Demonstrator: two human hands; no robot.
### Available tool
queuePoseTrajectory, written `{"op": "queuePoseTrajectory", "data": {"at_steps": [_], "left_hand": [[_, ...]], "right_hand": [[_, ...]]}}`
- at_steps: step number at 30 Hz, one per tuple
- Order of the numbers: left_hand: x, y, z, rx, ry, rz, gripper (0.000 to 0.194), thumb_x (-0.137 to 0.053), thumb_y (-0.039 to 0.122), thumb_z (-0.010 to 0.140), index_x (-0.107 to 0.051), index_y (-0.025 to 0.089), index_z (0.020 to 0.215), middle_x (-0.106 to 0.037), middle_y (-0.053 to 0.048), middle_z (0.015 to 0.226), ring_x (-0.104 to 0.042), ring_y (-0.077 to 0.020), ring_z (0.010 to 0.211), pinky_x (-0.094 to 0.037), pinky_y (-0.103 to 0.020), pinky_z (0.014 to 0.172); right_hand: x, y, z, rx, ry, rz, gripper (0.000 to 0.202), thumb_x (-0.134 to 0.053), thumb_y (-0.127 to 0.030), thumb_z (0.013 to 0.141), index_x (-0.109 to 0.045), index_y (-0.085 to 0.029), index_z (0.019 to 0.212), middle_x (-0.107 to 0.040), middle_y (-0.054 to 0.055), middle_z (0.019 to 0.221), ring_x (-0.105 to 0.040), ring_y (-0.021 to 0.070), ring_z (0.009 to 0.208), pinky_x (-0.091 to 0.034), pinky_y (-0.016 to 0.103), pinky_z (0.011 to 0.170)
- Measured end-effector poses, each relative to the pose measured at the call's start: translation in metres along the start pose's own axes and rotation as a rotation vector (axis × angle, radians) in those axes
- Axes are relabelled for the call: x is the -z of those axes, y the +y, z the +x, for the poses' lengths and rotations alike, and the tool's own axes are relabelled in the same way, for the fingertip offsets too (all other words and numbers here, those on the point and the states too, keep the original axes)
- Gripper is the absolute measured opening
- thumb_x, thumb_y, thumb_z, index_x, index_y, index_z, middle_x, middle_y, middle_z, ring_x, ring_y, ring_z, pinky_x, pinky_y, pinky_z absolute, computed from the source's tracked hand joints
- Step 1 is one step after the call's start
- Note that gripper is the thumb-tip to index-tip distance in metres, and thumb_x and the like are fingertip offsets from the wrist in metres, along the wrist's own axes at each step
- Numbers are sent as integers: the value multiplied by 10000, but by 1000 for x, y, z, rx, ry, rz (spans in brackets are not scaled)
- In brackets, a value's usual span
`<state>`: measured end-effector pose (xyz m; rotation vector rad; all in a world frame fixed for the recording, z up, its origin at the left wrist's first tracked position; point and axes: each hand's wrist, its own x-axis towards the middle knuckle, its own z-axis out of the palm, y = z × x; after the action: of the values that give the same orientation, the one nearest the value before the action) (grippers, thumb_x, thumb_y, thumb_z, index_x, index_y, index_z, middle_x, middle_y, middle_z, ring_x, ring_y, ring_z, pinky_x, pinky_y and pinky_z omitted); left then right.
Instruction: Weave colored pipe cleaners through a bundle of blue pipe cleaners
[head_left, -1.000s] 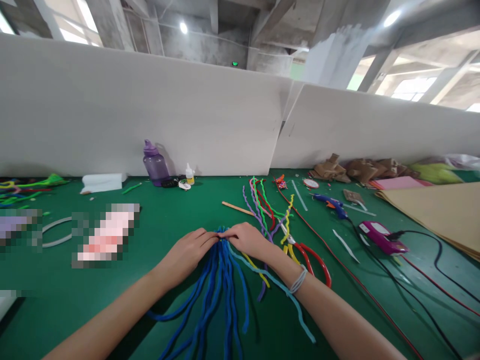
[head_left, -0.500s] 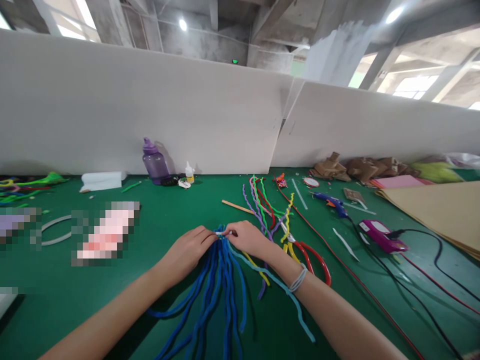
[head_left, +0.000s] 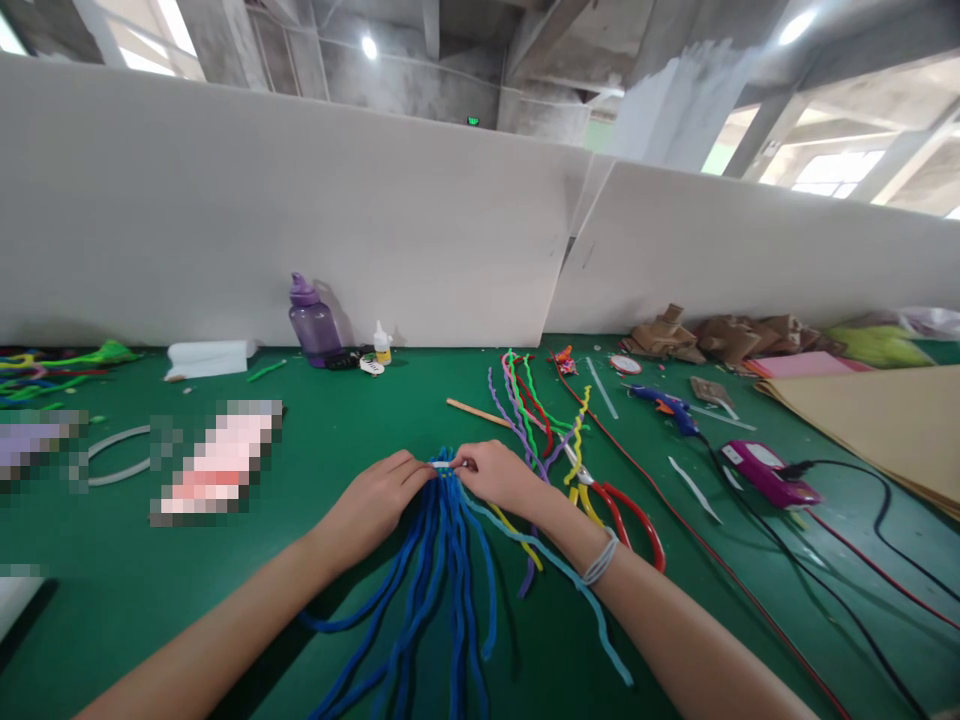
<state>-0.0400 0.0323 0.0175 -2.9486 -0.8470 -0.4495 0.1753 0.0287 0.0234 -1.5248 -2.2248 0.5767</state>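
Bare concrete beams (head_left: 570, 45) and pillars fill the far background, above a long white partition panel (head_left: 300, 220) standing along the far side of a broad green table (head_left: 360, 415). Large tan paper sheets (head_left: 885, 410) lie at the far right. Centred nearer the person is a bundle of long, fuzzy blue strands (head_left: 424, 595), gathered at its far end and fanning loosely towards the near edge; one fuzzy light-blue strand (head_left: 551, 560) trails off to the near right. A translucent purple plastic bottle (head_left: 315, 330) stands at the far left, red-handled scissors (head_left: 637, 520) lie just right of the right wrist, and a blue glue gun (head_left: 667, 405) rests farther right.

Left hand (head_left: 382, 495) and right hand (head_left: 499, 480) meet the gathered end from either side, about equally near it. Between their fingertips sits a short white strip (head_left: 441, 465), its long axis running left to right, across the strands' near-far lie. Each grip appears pinched on one end of that strip; the fingertips' exact contact is too small to tell.
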Motion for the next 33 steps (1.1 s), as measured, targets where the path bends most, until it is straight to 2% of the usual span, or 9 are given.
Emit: {"op": "queuePoseTrajectory", "data": {"at_steps": [6, 15, 22, 27, 33], "left_hand": [[0, -1, -2, 20, 8, -47, 262, -388, 65, 916, -563, 140, 1096, -627, -80, 988, -531, -201, 948, -470, -343, 851], [-2, -2, -2, 22, -2, -48, 256, -394, 62, 907, -569, 137, 1079, -622, -80, 965, -525, -211, 945, -472, -353, 837], [-2, -2, -2, 15, 18, -60, 256, -391, 67, 904, -579, 136, 1063, -624, -82, 955, -525, -211, 940, -477, -360, 841], [-2, -2, -1, 20, 6, -68, 257, -395, 61, 902, -581, 133, 1064, -625, -82, 954, -524, -211, 942, -472, -353, 844], [-2, -2, -1, 29, -19, -76, 283, -370, 44, 904, -581, 133, 1070, -624, -85, 968, -516, -215, 954, -467, -361, 844]], "right_hand": [[-1, 1, 0, 5, 2, 6, 184, -530, -249, 828, -706, -213, 870, -690, 14, 754, -592, 139, 664, -346, 223, 584], [1, -10, -4, -11, -25, -288, 235, -434, -293, 924, -650, -209, 956, -700, 42, 900, -641, 181, 844, -375, 244, 669], [3, -17, -3, -7, -59, -356, 264, -453, -392, 916, -646, -221, 973, -699, 50, 909, -643, 204, 875, -415, 258, 706], [2, -28, -2, -7, -71, -490, 289, -410, -351, 929, -643, -187, 977, -688, 91, 895, -653, 221, 847, -444, 277, 698], [0, -32, -2, 0, -84, -509, 275, -384, -286, 937, -633, -180, 989, -686, 101, 903, -652, 221, 867, -457, 286, 719]]}}
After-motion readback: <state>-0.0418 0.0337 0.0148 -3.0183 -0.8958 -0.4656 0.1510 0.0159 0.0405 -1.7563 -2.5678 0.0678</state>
